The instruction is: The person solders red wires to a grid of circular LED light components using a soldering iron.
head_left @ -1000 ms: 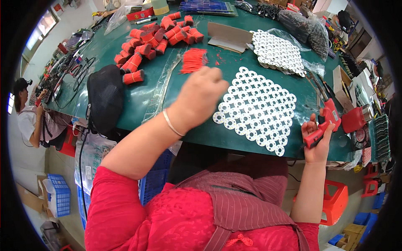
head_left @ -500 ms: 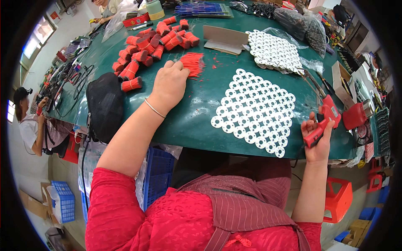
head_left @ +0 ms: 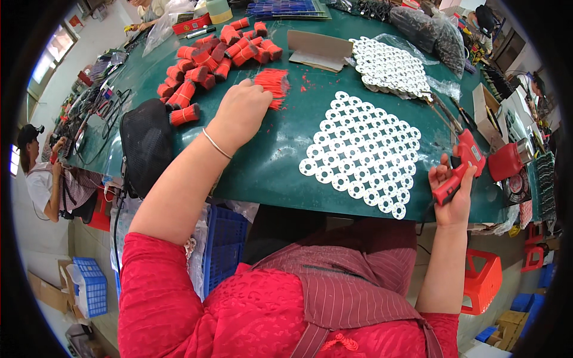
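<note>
Green table (head_left: 274,161), left hand (head_left: 242,110) touching red sticks (head_left: 273,83) (fanned pile)

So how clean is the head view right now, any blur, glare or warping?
Head view: fisheye bends the green table edge and blacks out the corners; daylight is even, without harsh glare; left hand at the red strips and right hand holding the red tool look sharp.

Left arm: stretched far forward, a thin bangle at the wrist.
Left hand (head_left: 242,110): knuckles up, fingers curled down.
Right hand (head_left: 452,194): raised, fingers wrapped tight in a grip.
</note>
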A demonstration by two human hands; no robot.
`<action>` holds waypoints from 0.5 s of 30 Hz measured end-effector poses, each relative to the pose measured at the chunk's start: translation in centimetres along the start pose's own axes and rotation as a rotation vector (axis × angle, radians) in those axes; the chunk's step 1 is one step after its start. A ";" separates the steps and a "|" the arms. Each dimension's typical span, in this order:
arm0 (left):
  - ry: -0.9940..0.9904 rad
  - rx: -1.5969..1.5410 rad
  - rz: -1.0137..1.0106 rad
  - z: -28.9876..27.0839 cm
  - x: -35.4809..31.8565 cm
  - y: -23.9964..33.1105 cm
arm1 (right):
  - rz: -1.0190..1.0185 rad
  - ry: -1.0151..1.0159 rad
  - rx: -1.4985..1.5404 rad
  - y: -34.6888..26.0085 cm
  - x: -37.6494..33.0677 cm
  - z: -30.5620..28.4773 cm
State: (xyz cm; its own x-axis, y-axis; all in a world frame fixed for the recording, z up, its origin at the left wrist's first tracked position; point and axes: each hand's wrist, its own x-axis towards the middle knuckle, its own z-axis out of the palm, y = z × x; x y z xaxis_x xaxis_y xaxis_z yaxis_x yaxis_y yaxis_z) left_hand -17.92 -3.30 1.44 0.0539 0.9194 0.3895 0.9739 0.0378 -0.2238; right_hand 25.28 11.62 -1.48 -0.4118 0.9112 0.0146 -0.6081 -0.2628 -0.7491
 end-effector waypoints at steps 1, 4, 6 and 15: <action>-0.001 -0.002 -0.001 -0.1 0.1 0.0 | 0.001 -0.008 0.003 0.0 0.0 0.0; -0.089 0.089 0.036 0.0 0.5 0.2 | -0.003 -0.017 -0.006 -0.1 0.1 0.0; -0.115 0.110 0.069 0.0 0.8 0.1 | -0.002 -0.013 0.000 0.0 0.1 -0.1; 0.067 -0.041 0.047 1.4 0.3 -1.2 | -0.055 0.017 0.016 -0.1 -0.6 -0.2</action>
State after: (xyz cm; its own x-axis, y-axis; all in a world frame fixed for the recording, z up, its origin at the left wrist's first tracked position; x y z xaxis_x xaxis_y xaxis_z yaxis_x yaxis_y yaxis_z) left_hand -19.34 -2.56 0.60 0.1135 0.8913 0.4390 0.9781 -0.0226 -0.2069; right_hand 25.70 11.20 -1.56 -0.3660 0.9296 0.0440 -0.6406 -0.2174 -0.7365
